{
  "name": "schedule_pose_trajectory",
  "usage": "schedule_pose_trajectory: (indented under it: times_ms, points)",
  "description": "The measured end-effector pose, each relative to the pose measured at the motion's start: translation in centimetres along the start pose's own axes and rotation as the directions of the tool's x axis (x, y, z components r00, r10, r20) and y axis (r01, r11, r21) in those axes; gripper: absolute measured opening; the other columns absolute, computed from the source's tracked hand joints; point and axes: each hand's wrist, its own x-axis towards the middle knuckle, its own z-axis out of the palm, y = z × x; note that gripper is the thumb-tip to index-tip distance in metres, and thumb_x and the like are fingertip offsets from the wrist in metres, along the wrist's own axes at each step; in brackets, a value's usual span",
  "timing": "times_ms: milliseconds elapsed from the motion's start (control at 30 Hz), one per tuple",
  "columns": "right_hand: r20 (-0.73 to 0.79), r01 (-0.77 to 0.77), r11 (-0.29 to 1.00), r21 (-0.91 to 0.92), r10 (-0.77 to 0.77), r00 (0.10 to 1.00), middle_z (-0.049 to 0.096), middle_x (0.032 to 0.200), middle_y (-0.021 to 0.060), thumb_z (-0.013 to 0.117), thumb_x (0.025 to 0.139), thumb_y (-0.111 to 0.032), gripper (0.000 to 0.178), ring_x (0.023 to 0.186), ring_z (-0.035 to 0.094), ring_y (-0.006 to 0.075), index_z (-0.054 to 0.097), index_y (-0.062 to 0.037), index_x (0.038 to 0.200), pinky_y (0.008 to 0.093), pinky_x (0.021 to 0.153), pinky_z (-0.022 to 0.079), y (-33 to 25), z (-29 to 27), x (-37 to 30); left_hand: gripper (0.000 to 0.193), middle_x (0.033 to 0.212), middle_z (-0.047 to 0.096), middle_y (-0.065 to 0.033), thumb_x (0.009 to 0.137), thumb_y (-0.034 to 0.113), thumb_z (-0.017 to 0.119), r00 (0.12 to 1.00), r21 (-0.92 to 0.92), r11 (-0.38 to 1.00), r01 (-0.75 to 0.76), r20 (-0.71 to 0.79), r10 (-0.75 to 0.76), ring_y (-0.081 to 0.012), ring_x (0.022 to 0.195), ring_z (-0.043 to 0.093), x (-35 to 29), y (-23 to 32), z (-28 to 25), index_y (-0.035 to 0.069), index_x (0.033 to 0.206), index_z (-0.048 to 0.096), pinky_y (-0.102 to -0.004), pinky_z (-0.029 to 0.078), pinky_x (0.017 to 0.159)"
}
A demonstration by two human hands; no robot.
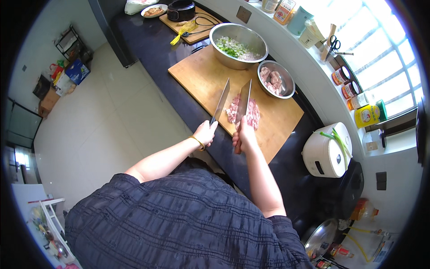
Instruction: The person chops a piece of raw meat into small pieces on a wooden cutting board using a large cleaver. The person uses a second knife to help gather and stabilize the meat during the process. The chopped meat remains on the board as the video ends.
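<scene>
In my left hand [205, 133] is a kitchen knife [221, 102], its blade raised and pointing away from me over the near edge of the cutting board [192, 69]. My right hand [244, 136] grips the wooden handle of a cleaver [244, 97]. That blade is over the chopped raw meat [254, 114]; whether it touches the meat I cannot tell. Beyond the blades, a large steel bowl [215, 49] holds chopped green and white pieces. A smaller steel bowl [292, 85] beside it contains chunks of raw meat.
A white rice cooker [313, 150] with green stalks [338, 144] on its lid stands on the dark counter at right. Jars [350, 89] and scissors [334, 43] line the window ledge. At the back are a black pot [180, 11] and a plate of food [153, 11].
</scene>
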Motion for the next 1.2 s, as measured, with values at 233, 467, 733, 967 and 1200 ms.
schedule_pose_trajectory:
  times_ms: [233, 467, 733, 967, 1200]
  points:
    - [0.007, 0.013, 0.991, -0.134, -0.012, 1.000, 0.041, 0.048, 0.0033, 0.037, 0.087, -0.054, 0.048, 0.034, 0.038, 0.0127, 0.040, -0.0086, 0.070, 0.0276, 0.031, 0.035, 1.5, 0.0, -1.8, 0.031, 0.060, 0.044, -0.0027, 0.091, 0.035, 0.042, 0.999, -0.018, 1.000, 0.001, -0.036, -0.002, -0.0097, 0.042, 0.042, -0.3, 0.0, 0.9, 0.005, 0.085, 0.038, -0.0254, 0.039, 0.035]
    - [-0.016, 0.200, 0.960, -0.195, -0.207, 0.978, 0.039, 0.046, 0.0030, 0.036, 0.089, -0.051, 0.049, 0.033, 0.038, 0.0123, 0.040, -0.0081, 0.066, 0.0268, 0.031, 0.034, 1.7, 0.1, -3.2, 0.031, 0.059, 0.043, -0.0023, 0.090, 0.035, 0.043, 0.999, 0.009, 1.000, 0.009, -0.037, -0.009, -0.0098, 0.041, 0.042, 0.2, -0.4, 0.6, 0.005, 0.085, 0.037, -0.0252, 0.038, 0.034]
    - [-0.069, 0.084, 0.994, -0.074, -0.089, 0.994, 0.040, 0.048, 0.0035, 0.035, 0.088, -0.053, 0.048, 0.034, 0.037, 0.0128, 0.040, -0.0094, 0.069, 0.0279, 0.031, 0.034, -0.4, 0.5, -3.3, 0.033, 0.059, 0.043, -0.0027, 0.090, 0.036, 0.042, 1.000, 0.096, 0.995, -0.008, 0.005, 0.007, -0.0101, 0.042, 0.042, 0.9, -0.2, -0.8, 0.004, 0.085, 0.037, -0.0256, 0.039, 0.035]
    - [-0.082, -0.002, 0.995, -0.104, -0.006, 0.997, 0.041, 0.048, 0.0038, 0.036, 0.087, -0.056, 0.051, 0.034, 0.036, 0.0123, 0.040, -0.0082, 0.068, 0.0263, 0.031, 0.033, 0.2, 0.8, -2.5, 0.034, 0.060, 0.044, -0.0043, 0.090, 0.037, 0.041, 0.998, 0.156, 0.987, -0.043, 0.057, 0.035, -0.0118, 0.041, 0.044, 1.7, 0.8, -2.1, 0.004, 0.083, 0.037, -0.0271, 0.040, 0.036]
    - [-0.172, -0.065, 0.973, -0.220, 0.027, 0.985, 0.040, 0.047, 0.0031, 0.038, 0.087, -0.054, 0.051, 0.033, 0.037, 0.0123, 0.040, -0.0078, 0.067, 0.0266, 0.031, 0.033, 2.0, 2.1, -2.3, 0.034, 0.059, 0.044, -0.0044, 0.090, 0.037, 0.041, 0.993, 0.170, 0.984, -0.061, 0.109, 0.043, -0.0128, 0.040, 0.043, 2.3, 1.3, -3.0, 0.004, 0.083, 0.037, -0.0276, 0.040, 0.036]
